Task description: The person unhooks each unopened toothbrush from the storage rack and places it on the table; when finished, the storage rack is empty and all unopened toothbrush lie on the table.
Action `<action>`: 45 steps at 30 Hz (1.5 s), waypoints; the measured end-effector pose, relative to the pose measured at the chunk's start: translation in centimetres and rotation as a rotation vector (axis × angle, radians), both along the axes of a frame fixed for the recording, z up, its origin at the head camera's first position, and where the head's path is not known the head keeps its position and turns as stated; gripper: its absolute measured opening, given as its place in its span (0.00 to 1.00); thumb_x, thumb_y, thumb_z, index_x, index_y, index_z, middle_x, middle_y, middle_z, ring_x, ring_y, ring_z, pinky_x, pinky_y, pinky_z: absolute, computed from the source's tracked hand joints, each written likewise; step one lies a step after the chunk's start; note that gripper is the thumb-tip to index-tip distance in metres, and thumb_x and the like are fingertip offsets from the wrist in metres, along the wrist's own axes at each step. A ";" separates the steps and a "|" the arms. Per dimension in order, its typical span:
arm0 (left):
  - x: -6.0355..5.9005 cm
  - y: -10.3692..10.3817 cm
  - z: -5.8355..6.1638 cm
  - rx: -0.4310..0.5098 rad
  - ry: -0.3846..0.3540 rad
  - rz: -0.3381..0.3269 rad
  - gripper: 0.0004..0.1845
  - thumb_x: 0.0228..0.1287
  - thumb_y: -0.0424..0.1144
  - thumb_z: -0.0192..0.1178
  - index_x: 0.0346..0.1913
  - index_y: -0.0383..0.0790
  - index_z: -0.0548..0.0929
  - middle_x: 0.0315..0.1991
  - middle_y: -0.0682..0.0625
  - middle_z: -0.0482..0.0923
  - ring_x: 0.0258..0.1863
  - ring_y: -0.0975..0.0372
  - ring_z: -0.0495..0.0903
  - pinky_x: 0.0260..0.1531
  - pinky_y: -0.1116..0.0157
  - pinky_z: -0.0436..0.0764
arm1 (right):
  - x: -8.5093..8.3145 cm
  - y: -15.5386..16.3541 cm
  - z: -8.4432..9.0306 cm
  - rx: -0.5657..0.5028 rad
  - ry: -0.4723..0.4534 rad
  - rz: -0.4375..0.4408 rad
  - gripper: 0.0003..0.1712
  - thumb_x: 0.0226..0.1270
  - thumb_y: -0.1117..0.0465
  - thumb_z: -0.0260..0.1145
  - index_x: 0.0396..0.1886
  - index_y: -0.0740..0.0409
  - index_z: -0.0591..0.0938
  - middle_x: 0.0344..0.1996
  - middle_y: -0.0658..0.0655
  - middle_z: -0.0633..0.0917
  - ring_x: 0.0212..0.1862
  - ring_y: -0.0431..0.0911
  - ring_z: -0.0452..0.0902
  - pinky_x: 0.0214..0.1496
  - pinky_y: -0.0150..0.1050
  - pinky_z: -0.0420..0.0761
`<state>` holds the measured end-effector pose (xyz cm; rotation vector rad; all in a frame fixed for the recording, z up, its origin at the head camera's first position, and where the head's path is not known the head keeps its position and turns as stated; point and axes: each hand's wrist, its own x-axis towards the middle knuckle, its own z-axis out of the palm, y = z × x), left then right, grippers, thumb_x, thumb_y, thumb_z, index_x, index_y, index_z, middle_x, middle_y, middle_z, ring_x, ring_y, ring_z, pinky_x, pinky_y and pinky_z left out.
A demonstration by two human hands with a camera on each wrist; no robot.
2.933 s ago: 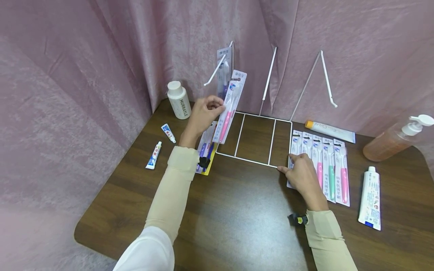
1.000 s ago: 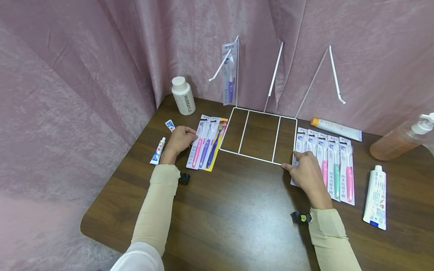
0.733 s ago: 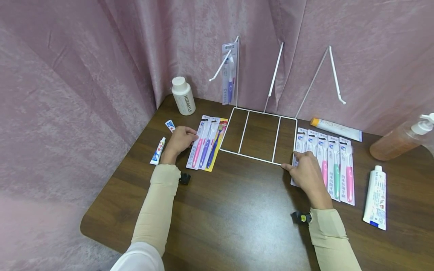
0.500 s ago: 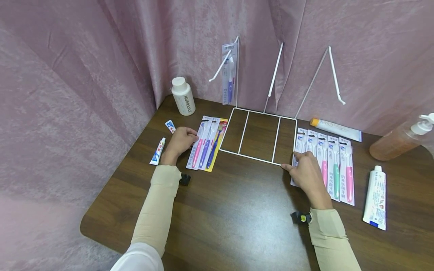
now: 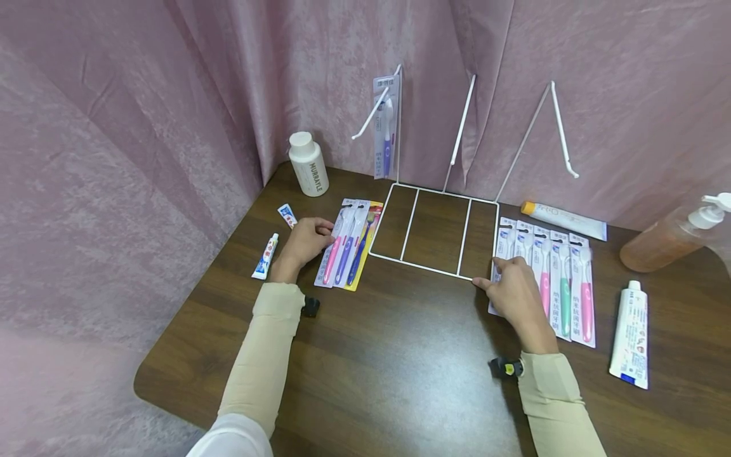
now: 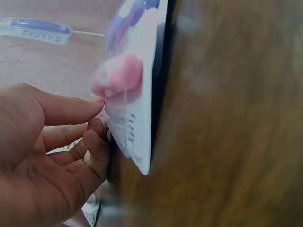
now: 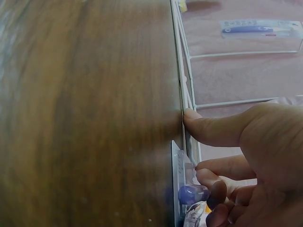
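Here, two forearms in beige sleeves reach forward over a dark wooden table point(image 5: 400, 368) backed by a pink curtain point(image 5: 143, 127). The left hand point(image 5: 305, 238) lies low on the table, knuckles up, its fingers loosely curled with the tips against the left edge of a pink toothbrush pack point(image 5: 335, 251). In the left wrist view the fingertips point(image 6: 97, 127) touch that pack's edge point(image 6: 135, 118); whether they pinch it cannot be told. The pack lies flat, its long axis running away from the person, brush head at the far end. Just to its right lie a purple toothbrush pack point(image 5: 348, 249) and a yellow-backed pack point(image 5: 364, 247), parallel to it.

The right hand point(image 5: 514, 292) rests at the near right corner of a white wire rack point(image 5: 465, 238). Its thumb is stretched out and presses the rack's front wire point(image 7: 182, 101), while the other fingers are curled onto the nearest pack in a row of toothbrush packs point(image 5: 559, 279). These also lie flat, lengthwise away from the person.

The rack's base lies between the two hands. One toothbrush pack hangs point(image 5: 385, 130) from its left hook. Nearby stand a white bottle point(image 5: 308, 165) and a pump bottle point(image 5: 668, 238), and tubes of toothpaste point(image 5: 629, 336) lie around.
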<state>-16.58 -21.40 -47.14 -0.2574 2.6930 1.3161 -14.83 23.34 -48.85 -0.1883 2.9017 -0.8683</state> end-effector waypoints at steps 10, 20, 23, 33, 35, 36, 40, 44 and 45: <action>-1.4 -1.1 -1.6 -0.008 0.007 -0.003 0.19 0.77 0.31 0.68 0.65 0.28 0.89 0.52 0.36 0.91 0.48 0.53 0.85 0.52 0.57 0.85 | 0.7 -0.6 1.8 -0.005 -0.007 0.004 0.43 0.77 0.54 0.78 0.76 0.83 0.76 0.66 0.89 0.78 0.68 0.80 0.76 0.74 0.74 0.76; -0.5 -0.3 0.6 -0.012 -0.044 -0.050 0.21 0.82 0.33 0.64 0.70 0.26 0.85 0.53 0.37 0.87 0.48 0.53 0.83 0.50 0.60 0.83 | 0.7 -0.8 1.8 -0.001 -0.007 -0.006 0.42 0.77 0.56 0.78 0.75 0.84 0.76 0.64 0.88 0.78 0.65 0.79 0.77 0.71 0.73 0.77; -1.4 -0.4 1.3 -0.043 -0.105 -0.120 0.25 0.85 0.37 0.61 0.75 0.26 0.81 0.56 0.36 0.88 0.47 0.52 0.87 0.50 0.57 0.87 | 0.7 -0.6 1.9 0.002 -0.014 -0.009 0.42 0.77 0.55 0.78 0.76 0.83 0.76 0.65 0.88 0.78 0.66 0.79 0.77 0.70 0.73 0.77; -5.7 3.7 6.0 -0.045 0.146 -0.132 0.29 0.90 0.43 0.61 0.82 0.27 0.75 0.71 0.30 0.85 0.63 0.39 0.90 0.69 0.45 0.87 | 0.9 -0.9 2.3 -0.002 -0.046 -0.017 0.42 0.78 0.56 0.77 0.77 0.83 0.75 0.67 0.88 0.77 0.68 0.79 0.76 0.73 0.73 0.76; -6.2 5.2 7.2 -0.004 0.244 -0.110 0.29 0.90 0.41 0.62 0.82 0.27 0.75 0.71 0.30 0.85 0.60 0.38 0.92 0.67 0.47 0.89 | 1.0 -0.8 2.3 -0.006 -0.039 -0.022 0.42 0.78 0.57 0.78 0.77 0.83 0.75 0.66 0.88 0.77 0.67 0.79 0.76 0.73 0.73 0.76; -6.5 5.9 7.7 0.019 0.284 -0.090 0.29 0.90 0.41 0.62 0.81 0.27 0.75 0.71 0.31 0.85 0.57 0.39 0.92 0.64 0.48 0.90 | 1.0 -0.9 2.3 -0.008 -0.037 -0.021 0.42 0.77 0.57 0.78 0.76 0.83 0.76 0.66 0.88 0.77 0.67 0.79 0.77 0.73 0.73 0.76; -7.8 7.9 8.6 0.159 0.406 -0.013 0.25 0.87 0.38 0.64 0.78 0.31 0.80 0.67 0.34 0.87 0.39 0.51 0.91 0.44 0.59 0.92 | 1.0 -0.8 2.5 -0.005 -0.039 -0.007 0.42 0.77 0.56 0.79 0.76 0.84 0.76 0.67 0.89 0.77 0.68 0.80 0.76 0.74 0.73 0.75; -8.6 9.0 9.1 0.291 0.488 0.020 0.17 0.85 0.35 0.65 0.66 0.27 0.86 0.52 0.33 0.90 0.36 0.48 0.88 0.36 0.62 0.89 | 1.0 -0.8 2.6 0.000 -0.054 -0.011 0.43 0.78 0.55 0.78 0.77 0.83 0.75 0.68 0.88 0.76 0.69 0.80 0.76 0.75 0.73 0.75; -8.7 9.3 9.2 0.315 0.496 0.029 0.15 0.85 0.34 0.65 0.63 0.26 0.87 0.49 0.34 0.90 0.37 0.47 0.88 0.38 0.59 0.90 | 1.0 -0.8 2.6 0.000 -0.056 -0.012 0.43 0.78 0.55 0.78 0.77 0.83 0.75 0.69 0.88 0.76 0.69 0.79 0.76 0.75 0.73 0.75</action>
